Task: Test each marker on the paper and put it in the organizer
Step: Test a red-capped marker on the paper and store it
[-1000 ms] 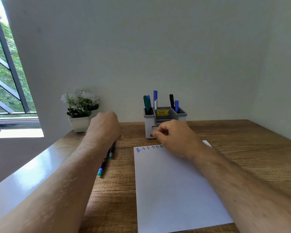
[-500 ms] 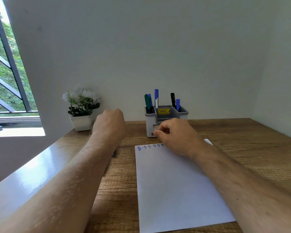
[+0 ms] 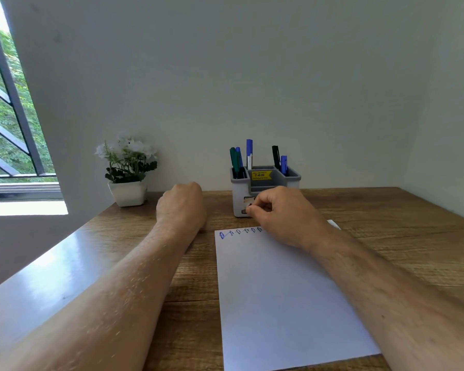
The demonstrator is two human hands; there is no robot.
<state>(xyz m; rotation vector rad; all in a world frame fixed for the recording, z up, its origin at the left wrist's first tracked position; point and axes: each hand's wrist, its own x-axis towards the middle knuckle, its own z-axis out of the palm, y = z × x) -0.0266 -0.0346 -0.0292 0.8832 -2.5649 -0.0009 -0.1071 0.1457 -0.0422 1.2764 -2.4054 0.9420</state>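
The white paper (image 3: pixel 279 298) lies on the wooden desk, with a row of small blue test marks (image 3: pixel 240 232) along its top edge. Behind it stands the grey and white organizer (image 3: pixel 276 180), which holds several capped markers (image 3: pixel 249 153) in green, blue and black. My left hand (image 3: pixel 181 207) sits as a fist on the desk left of the paper. Its fingers curl under, and anything they hold is hidden. My right hand (image 3: pixel 281 215) rests on the paper's top edge, against the organizer's front. Its fingers are curled, thumb against forefinger, and nothing shows between them.
A small white pot of white flowers (image 3: pixel 127 172) stands at the back left by the wall. A barred window (image 3: pixel 8 116) is at the far left. The desk's glossy left edge (image 3: pixel 51 277) runs under my left forearm.
The view has shifted. My left hand has moved slightly right, toward the paper. My left forearm now hides the loose markers that lay on the desk. My right hand has stayed in place.
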